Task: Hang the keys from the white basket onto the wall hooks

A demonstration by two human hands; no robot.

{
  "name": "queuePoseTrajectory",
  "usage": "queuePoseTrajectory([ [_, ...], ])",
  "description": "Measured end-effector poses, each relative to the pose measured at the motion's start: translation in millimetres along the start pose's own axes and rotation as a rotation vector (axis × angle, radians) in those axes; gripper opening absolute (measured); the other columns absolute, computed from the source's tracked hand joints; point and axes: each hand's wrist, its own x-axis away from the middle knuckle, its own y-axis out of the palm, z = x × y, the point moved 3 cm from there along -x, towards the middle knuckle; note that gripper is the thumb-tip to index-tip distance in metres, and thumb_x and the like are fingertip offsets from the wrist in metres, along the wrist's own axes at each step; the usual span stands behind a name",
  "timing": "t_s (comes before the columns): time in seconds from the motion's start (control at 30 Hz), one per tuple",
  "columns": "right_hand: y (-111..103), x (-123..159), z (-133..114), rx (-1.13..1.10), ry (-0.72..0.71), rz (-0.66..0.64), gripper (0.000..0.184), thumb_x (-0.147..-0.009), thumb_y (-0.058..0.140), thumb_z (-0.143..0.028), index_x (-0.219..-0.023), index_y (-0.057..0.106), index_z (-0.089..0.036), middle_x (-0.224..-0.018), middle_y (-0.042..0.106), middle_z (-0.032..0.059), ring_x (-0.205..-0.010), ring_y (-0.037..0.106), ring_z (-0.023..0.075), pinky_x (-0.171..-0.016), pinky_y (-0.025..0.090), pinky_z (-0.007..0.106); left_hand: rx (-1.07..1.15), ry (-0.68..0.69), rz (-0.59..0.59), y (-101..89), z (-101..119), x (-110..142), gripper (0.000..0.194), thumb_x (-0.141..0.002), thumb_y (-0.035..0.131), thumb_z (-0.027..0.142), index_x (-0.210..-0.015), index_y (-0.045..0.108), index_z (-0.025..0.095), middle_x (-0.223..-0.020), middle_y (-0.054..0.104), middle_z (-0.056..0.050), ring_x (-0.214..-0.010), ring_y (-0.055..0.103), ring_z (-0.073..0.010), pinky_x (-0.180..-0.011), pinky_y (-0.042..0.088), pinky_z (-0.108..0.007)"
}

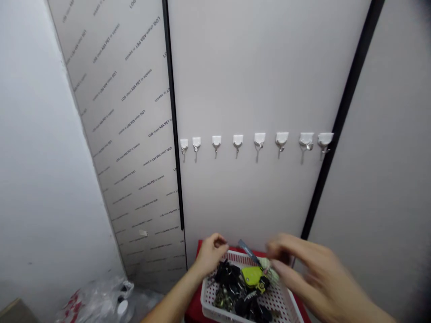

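A white perforated basket (pixel 286 301) sits low in the middle of the head view, on something red (pixel 195 309). It holds a tangle of black keys and keyrings (pixel 232 287) and a lime-green tag (pixel 253 275). My left hand (pixel 211 254) is at the basket's far left rim, fingers curled together over the black keys. My right hand (pixel 303 267) hovers over the basket's right side, blurred by motion, fingers stretched toward a pale green item (pixel 269 264). Whether it holds anything is unclear.
A row of several white adhesive hooks (pixel 256 142) with metal prongs runs across the white wall panel, all bare. Black vertical strips (pixel 173 116) divide the panels. A crumpled plastic bag (pixel 101 300) lies on the floor at lower left.
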Motion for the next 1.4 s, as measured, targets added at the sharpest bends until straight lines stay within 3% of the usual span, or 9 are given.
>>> queuePoseTrajectory([
  [0.07,-7,-42,-11,-0.087,0.170,0.004,0.032,-0.070,0.037,-0.042,-0.050,0.044,-0.017,-0.047,0.044,-0.0011,-0.046,0.040,0.0095,-0.044,0.034,0.023,0.206,-0.023,-0.071,-6.7,28,-12,0.023,-0.063,0.041,0.035,-0.057,0.043,0.013,-0.049,0.045,0.002,-0.044,0.041,-0.0065,-0.046,0.033,-0.020],
  [0.17,-16,-85,-21,-0.478,0.346,0.047,0.046,-0.069,0.028,-0.052,-0.039,0.028,-0.017,-0.034,0.026,-0.0058,-0.031,0.023,0.0043,-0.034,0.020,0.020,0.450,-0.011,-0.229,-14.7,80,-25,0.045,-0.065,0.025,0.054,-0.046,0.034,0.015,-0.037,0.035,0.005,-0.031,0.031,-0.0040,-0.036,0.022,-0.018],
  [0.3,-34,-114,-38,-0.989,0.314,-0.003,0.053,-0.067,0.015,-0.060,-0.037,0.022,-0.016,-0.032,0.021,-0.0071,-0.028,0.014,0.0023,-0.032,0.013,0.018,0.552,0.038,-0.513,-16.4,141,-35,0.055,-0.065,0.006,0.061,-0.041,0.026,0.016,-0.031,0.025,0.005,-0.027,0.021,-0.0026,-0.032,0.012,-0.017],
  [0.43,-46,-121,-45,-1.107,0.318,-0.037,0.056,-0.066,0.013,-0.062,-0.036,0.022,-0.016,-0.030,0.020,-0.0071,-0.025,0.014,0.0020,-0.031,0.011,0.017,0.521,0.031,-0.559,-13.8,161,-41,0.056,-0.064,0.006,0.063,-0.039,0.024,0.016,-0.030,0.022,0.005,-0.027,0.017,-0.0024,-0.032,0.009,-0.016],
  [1.17,-36,-107,-35,-0.997,0.403,-0.097,0.054,-0.066,0.008,-0.062,-0.038,0.020,-0.017,-0.031,0.017,-0.0073,-0.027,0.012,0.0020,-0.029,0.009,0.017,0.440,-0.020,-0.530,1.7,143,-36,0.056,-0.062,0.007,0.065,-0.040,0.023,0.017,-0.032,0.020,0.005,-0.027,0.017,-0.0016,-0.032,0.009,-0.016],
  [1.27,-23,-101,-24,-0.933,0.441,-0.096,0.052,-0.066,0.015,-0.061,-0.039,0.022,-0.017,-0.031,0.019,-0.0078,-0.027,0.014,0.0018,-0.030,0.012,0.017,0.421,-0.049,-0.508,7.6,119,-35,0.056,-0.062,0.008,0.064,-0.041,0.027,0.016,-0.032,0.024,0.005,-0.027,0.020,-0.0021,-0.032,0.012,-0.016],
  [1.4,5,-81,12,-0.617,0.509,-0.011,0.043,-0.064,0.036,-0.053,-0.043,0.031,-0.016,-0.035,0.030,-0.0071,-0.030,0.025,0.0025,-0.034,0.019,0.018,0.176,-0.144,-0.352,16.5,50,-30,0.049,-0.067,0.020,0.055,-0.049,0.039,0.014,-0.037,0.036,0.004,-0.033,0.033,-0.0041,-0.036,0.023,-0.017],
])
